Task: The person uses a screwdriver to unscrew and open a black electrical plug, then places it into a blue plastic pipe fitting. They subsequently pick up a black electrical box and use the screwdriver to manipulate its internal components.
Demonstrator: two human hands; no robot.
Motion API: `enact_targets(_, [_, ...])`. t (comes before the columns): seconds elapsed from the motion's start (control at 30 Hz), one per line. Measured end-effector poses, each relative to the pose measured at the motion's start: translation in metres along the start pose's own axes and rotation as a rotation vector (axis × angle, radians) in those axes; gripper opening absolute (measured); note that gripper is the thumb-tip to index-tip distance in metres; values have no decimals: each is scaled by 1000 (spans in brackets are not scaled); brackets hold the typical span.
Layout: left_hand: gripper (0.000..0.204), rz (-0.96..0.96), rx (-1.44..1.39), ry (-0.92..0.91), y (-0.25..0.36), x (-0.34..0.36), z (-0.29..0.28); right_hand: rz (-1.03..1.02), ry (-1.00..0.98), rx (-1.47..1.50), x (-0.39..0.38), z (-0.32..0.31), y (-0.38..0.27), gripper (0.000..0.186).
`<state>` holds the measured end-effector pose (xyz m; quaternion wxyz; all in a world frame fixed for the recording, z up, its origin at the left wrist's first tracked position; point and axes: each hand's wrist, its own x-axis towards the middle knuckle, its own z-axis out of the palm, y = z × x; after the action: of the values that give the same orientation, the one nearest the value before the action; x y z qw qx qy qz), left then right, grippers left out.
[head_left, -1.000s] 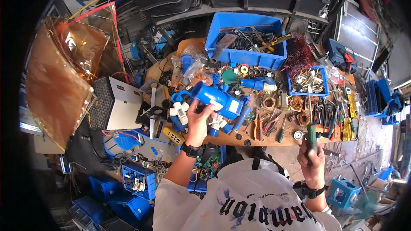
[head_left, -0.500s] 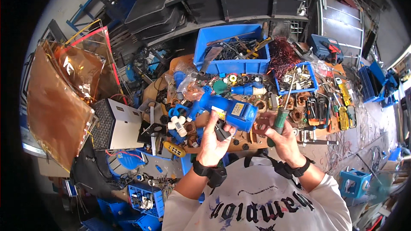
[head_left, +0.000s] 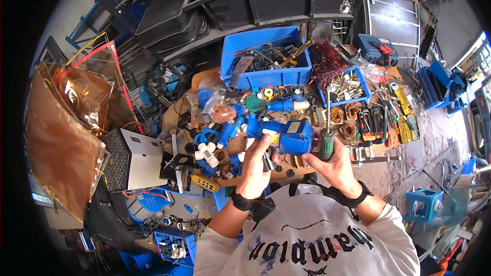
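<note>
My left hand (head_left: pixel 254 167) is closed around a blue industrial power connector (head_left: pixel 295 138), a thick plastic body with pale labels and a boxy right end. A dark piece shows under it by my fingers; what it is I cannot make out. In my right hand (head_left: pixel 331 162) is a screwdriver (head_left: pixel 327 145), gripped by its green handle with the long metal shaft pointing up and away from me. The fingertips of my right hand are close to the connector's right end; whether they touch it is hard to see. Both hands are above the near edge of the cluttered workbench.
At the back stands a large blue bin (head_left: pixel 266 78) of tools and cables. A smaller blue tray (head_left: pixel 368 94) of metal parts lies right of it, near hex keys (head_left: pixel 372 122). White pipe fittings (head_left: pixel 207 154) and a yellow power strip (head_left: pixel 205 183) sit left of my hands.
The connector has turned to lie more level, its right end slightly farther right. The screwdriver has swung more upright. The whole view has shifted a little, so the bench appears farther left.
</note>
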<state>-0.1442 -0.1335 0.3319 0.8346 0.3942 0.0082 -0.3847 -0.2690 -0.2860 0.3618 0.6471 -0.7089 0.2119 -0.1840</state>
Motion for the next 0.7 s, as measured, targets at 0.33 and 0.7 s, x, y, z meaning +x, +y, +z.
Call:
enact_targets(0.33, [25, -46, 127, 72, 1, 8, -19, -109, 42, -514, 8, -20, -24, 46])
enact_targets(0.7, [29, -331, -179, -45, 3, 8, 6, -432, -19, -561, 9, -22, -67, 56])
